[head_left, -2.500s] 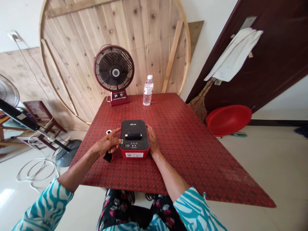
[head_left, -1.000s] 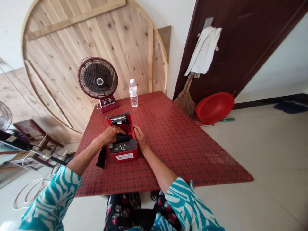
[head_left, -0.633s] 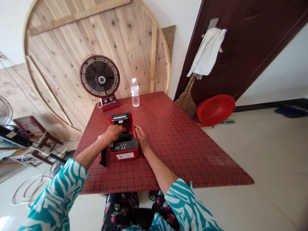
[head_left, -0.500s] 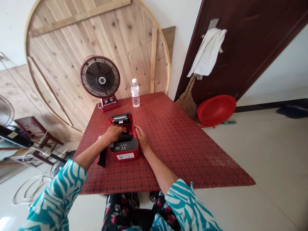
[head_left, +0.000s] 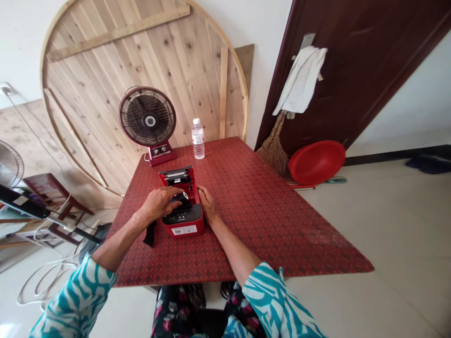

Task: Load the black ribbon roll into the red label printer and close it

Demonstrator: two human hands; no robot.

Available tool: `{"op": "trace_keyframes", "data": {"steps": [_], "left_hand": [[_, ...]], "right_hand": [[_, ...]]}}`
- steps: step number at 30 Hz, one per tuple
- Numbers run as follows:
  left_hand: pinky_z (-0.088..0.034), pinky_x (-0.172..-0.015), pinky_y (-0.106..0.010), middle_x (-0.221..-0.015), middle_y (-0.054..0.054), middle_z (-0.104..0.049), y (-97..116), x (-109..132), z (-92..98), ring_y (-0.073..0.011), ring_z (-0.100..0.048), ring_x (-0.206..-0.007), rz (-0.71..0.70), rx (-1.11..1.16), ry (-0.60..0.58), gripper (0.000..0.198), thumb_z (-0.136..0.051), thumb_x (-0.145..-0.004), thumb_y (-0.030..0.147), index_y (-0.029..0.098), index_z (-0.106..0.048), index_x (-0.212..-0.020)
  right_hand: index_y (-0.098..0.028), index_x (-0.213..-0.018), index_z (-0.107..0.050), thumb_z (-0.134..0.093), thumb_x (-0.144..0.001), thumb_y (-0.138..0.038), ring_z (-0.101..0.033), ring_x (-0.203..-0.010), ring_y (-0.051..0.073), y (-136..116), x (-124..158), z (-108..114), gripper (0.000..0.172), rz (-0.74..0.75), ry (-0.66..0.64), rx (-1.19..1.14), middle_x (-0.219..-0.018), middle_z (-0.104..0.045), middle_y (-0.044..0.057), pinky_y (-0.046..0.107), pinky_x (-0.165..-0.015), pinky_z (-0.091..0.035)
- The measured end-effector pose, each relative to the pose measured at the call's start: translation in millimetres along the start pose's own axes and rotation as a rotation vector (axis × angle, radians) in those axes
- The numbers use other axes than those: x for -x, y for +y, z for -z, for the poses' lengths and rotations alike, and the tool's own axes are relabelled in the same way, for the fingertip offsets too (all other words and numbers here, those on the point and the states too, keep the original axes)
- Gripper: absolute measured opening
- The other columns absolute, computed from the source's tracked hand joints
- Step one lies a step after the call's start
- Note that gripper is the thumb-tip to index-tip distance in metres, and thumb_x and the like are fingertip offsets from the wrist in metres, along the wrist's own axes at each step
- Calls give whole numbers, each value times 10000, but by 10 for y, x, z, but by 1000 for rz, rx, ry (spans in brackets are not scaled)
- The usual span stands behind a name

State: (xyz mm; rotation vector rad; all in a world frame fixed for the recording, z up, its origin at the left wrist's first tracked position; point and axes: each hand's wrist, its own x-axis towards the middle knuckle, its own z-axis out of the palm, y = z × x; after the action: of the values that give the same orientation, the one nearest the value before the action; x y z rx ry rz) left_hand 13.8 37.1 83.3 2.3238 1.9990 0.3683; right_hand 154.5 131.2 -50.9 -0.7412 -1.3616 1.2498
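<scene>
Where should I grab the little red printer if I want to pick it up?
Probably grip the printer by its low red body, one hand on each long side, coming from the near end. It sits flat and boxy there, and the right hand rests against its right side. Avoid the lid: it stands open, tilted up at the back.

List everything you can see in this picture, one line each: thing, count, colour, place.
printer: one, red and black, lid open, table's near left
table: one, red patterned, centre
desk fan: one, maroon, table's far edge
water bottle: one, clear, beside fan
round wooden board: one, pale, upright behind table
basin: one, red, floor by door
broom: one, straw, beside basin
cloth: one, white, on door
left hand: grip on black roll in printer
right hand: against printer's right side
</scene>
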Motion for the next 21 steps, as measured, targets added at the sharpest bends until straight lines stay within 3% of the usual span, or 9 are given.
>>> {"op": "trace_keyframes", "data": {"steps": [5, 8, 12, 16, 21], "left_hand": [[-493, -759, -280, -974, -40, -677, -297, 197, 121, -169, -636, -830, 117, 168, 287, 431, -574, -787, 325, 207, -558, -1201], [-485, -693, -259, -863, -23, -674, -612, 186, 120, -153, -625, -739, 274, 276, 337, 372, -570, -762, 315, 180, -577, -1109], [-450, -667, -248, -845, -24, -664, -958, 59, -42, -163, -620, -755, 461, 248, 304, 289, -600, -709, 290, 173, -564, -971], [-398, -628, -250, -817, -36, -652, -1111, -90, -262, -192, -613, -782, 612, 129, 148, 246, -621, -671, 250, 178, -545, -894], [-374, -594, -253, -724, -34, -636, -1180, -175, -411, -213, -614, -758, 619, 170, 68, 228, -667, -620, 229, 174, -544, -805]], "right_hand": [[-233, -1066, -631, -432, -838, -436, -568, -1093, 204, 4, 3, 16, 364, 9, -13, 16, -1137, -657, 48, 372, -991, -394], [-228, -1072, -625, -425, -840, -432, -567, -1098, 206, 12, 7, 21, 368, 5, -15, 23, -1148, -652, 55, 378, -992, -393], [-225, -1084, -617, -425, -844, -440, -561, -1108, 208, 4, 14, 26, 375, -1, -19, 22, -1162, -646, 57, 385, -999, -386], [-220, -1076, -620, -434, -836, -450, -567, -1099, 214, -19, 17, 31, 380, -16, -18, 23, -1149, -654, 62, 385, -992, -393], [-224, -1068, -621, -434, -837, -449, -571, -1088, 213, -12, 12, 33, 373, -19, -21, 20, -1138, -656, 59, 383, -981, -402]]}}
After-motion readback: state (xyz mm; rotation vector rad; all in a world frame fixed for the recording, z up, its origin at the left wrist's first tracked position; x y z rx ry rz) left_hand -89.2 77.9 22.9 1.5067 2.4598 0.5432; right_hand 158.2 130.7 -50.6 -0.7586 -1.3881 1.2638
